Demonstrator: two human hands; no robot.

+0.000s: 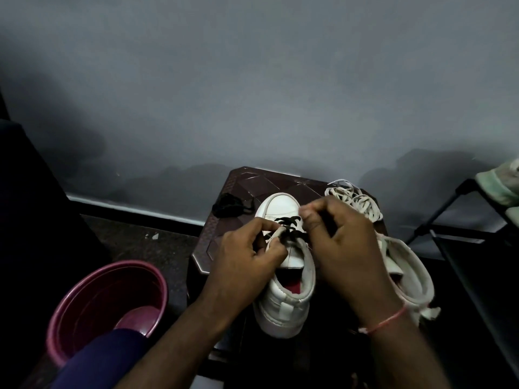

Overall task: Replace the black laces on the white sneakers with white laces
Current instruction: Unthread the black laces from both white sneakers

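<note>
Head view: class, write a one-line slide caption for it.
Left hand grips a white sneaker on a small table while right hand pinches its black lace; white laces lie behind.

No lettering, brand mark, label or number can be read anywhere, neither on the white sneaker [280,206] nor on the dark stool [252,178] beneath it.

A dim grey wall [252,80] filled the upper view, with a pale skirting [126,204] above a dark speckled floor [157,248]. A dark brown table [252,181] stood near it, a black rack [449,217] at right, a pink bucket [106,301] at left.
</note>
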